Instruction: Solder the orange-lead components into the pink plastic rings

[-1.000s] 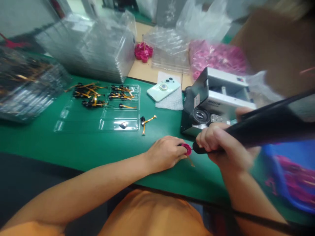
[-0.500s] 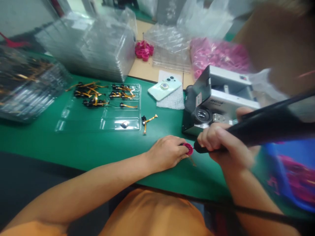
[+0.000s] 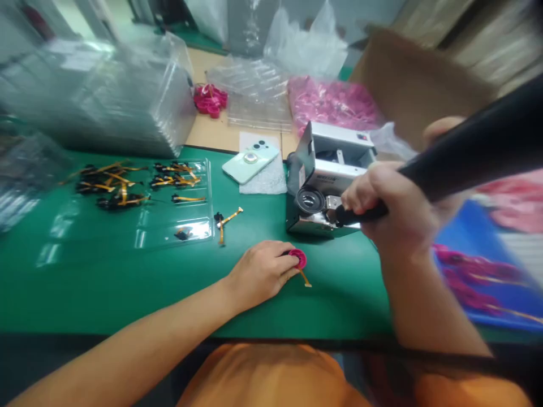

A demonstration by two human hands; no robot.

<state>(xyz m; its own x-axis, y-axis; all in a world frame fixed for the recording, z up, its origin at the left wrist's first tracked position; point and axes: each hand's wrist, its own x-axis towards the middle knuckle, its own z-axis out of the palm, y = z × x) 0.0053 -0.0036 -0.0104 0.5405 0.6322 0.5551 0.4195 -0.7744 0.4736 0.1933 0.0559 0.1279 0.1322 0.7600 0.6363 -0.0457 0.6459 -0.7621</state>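
- Only view here is the head cam, looking down over a green work mat (image 3: 263, 226) on the bench.
- Left hand (image 3: 261, 274) is resting on the mat near the middle, thumb and fingers pinched in around a pink round cup (image 3: 301, 258). An orange ribbon cable (image 3: 304, 278) pokes out of it on the near side.
- Right hand (image 3: 392, 209) has its fingers wrapped snugly round a fat black power screwdriver (image 3: 475, 144), slanting up to the right. Its nose is down at the front of the silver and black screw feeder (image 3: 335, 175); can't tell if the tip actually touches.
- Left of the feeder, a mint-green phone (image 3: 250, 161) lies camera side up, partly on some bubble wrap (image 3: 271, 182).
- Further left, a clear tray (image 3: 211, 200) with little black modules (image 3: 173, 175) with orange ribbons, plus a loose module (image 3: 221, 225) just right of it.
- Far side: stacked clear trays (image 3: 163, 113), a pile of pink parts (image 3: 210, 100) and a bagged pink lot (image 3: 333, 102).
- Blue bin (image 3: 464, 226) on the right, more pink bits inside, pretty blurry.
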